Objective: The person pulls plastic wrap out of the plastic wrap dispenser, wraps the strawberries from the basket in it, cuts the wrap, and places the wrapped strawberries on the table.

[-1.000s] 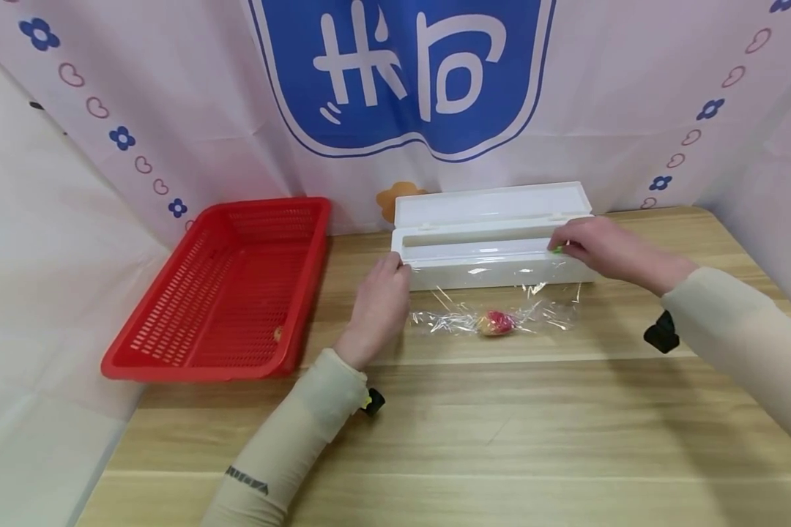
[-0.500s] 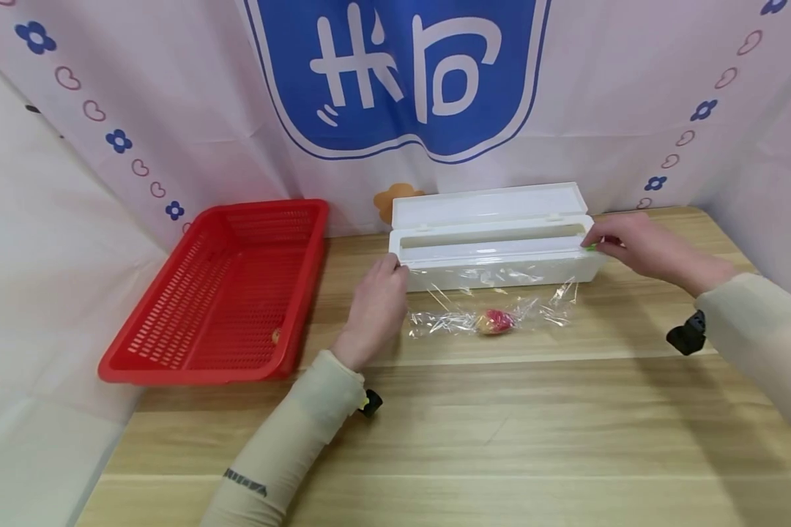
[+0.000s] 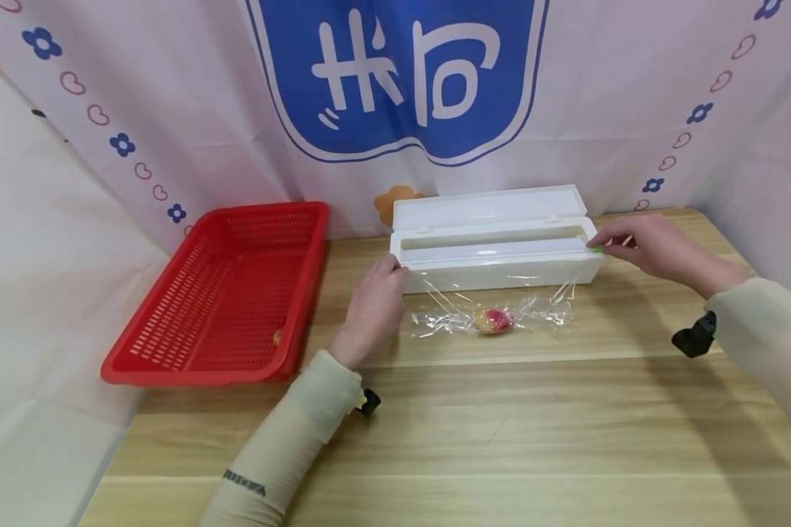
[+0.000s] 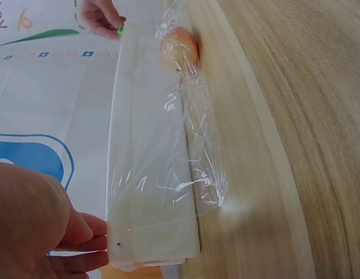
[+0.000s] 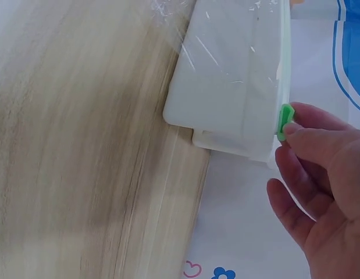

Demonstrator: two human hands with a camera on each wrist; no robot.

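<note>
A long white cling film dispenser box (image 3: 501, 277) stands on the table with its lid (image 3: 488, 208) raised. My left hand (image 3: 374, 304) holds its left front corner. At the right end, my right hand (image 3: 652, 245) pinches the small green slide cutter (image 5: 285, 121) between thumb and forefinger; its other fingers are bent and hold nothing. Clear cling film (image 4: 194, 145) hangs over the front of the box down to the table. Bunched in the film's front edge lies a small red-and-yellow fruit (image 3: 494, 321), just in front of the box.
A red plastic basket (image 3: 220, 377) stands at the left, with a small brownish thing (image 3: 277, 337) inside near its right wall. Behind the box hangs a white cloth (image 3: 204, 110) with a blue emblem. The wooden table (image 3: 474, 439) stretches out in front.
My right hand has slid the green cutter rightward along the front edge to the box's right end. The left hand stays at the left corner, and the fruit lies where it was.
</note>
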